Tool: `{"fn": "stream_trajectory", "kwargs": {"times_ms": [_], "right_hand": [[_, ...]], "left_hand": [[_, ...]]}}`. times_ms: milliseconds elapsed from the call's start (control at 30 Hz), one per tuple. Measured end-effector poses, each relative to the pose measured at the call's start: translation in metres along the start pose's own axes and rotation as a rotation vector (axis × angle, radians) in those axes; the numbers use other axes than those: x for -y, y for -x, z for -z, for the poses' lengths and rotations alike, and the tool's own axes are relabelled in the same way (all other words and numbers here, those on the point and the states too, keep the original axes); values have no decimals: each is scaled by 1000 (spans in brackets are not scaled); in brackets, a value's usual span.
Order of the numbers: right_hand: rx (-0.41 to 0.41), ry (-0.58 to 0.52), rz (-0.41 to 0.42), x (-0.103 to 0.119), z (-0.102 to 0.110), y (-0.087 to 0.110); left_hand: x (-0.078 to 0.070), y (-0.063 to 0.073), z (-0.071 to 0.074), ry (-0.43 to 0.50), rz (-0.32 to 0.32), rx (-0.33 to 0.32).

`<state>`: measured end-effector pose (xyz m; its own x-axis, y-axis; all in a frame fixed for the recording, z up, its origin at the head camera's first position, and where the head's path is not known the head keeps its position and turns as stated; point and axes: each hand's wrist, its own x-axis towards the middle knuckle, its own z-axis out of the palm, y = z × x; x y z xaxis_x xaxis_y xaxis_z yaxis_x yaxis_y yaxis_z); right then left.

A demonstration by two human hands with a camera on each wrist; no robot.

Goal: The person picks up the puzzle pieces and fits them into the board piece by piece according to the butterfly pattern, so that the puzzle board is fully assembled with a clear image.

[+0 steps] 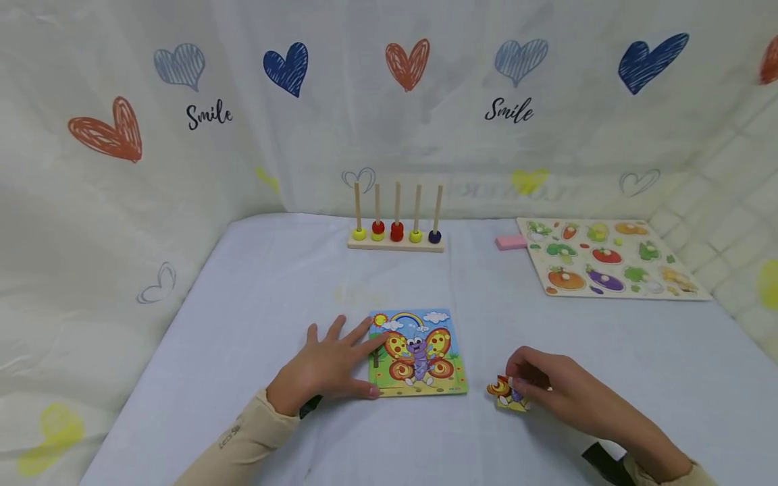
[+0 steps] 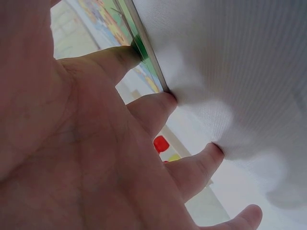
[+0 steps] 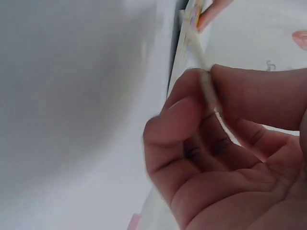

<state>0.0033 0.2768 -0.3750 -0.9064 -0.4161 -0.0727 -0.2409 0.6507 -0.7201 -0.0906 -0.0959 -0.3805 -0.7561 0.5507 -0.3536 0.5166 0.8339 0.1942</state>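
Note:
A square butterfly puzzle board [image 1: 419, 354] lies flat near the middle of the table. My left hand [image 1: 331, 364] rests with spread, fairly straight fingers at its left side, index finger over the picture and thumb at the lower left corner. In the left wrist view, fingertips touch the edge of the board [image 2: 144, 43] and the cloth beside it. To the right of the board, my right hand [image 1: 556, 388] pinches a puzzle piece [image 1: 509, 395] printed with part of an orange wing and a foot. The right wrist view shows that piece [image 3: 207, 88] edge-on between thumb and finger.
At the back stands a wooden peg counter [image 1: 395, 244] with coloured beads on several upright rods. A vegetable puzzle board [image 1: 614, 260] lies at the back right, with a pink block [image 1: 510, 242] at its left edge. White cloth [image 1: 273, 283] covers the table.

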Motion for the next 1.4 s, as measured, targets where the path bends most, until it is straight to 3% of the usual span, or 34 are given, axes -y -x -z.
{"fn": "stream_trajectory", "kwargs": {"times_ms": [200,400,700,1033,1400], "right_hand": [[40,-134,-58,15,-5,-18],[13,-173,-35,28,-10,-36],[5,-98,61,43,-29,-67],[-13,-91,130,49,-53,-94],[-6,65,91,51,-63,-106]], "left_hand": [[-1,-1,-1,4,-2,4],[-1,-4,1,-17,-10,-4],[-2,-3,0,-8,3,4],[-1,-4,0,-12,2,3],[2,-4,-1,-21,6,-1]]}}
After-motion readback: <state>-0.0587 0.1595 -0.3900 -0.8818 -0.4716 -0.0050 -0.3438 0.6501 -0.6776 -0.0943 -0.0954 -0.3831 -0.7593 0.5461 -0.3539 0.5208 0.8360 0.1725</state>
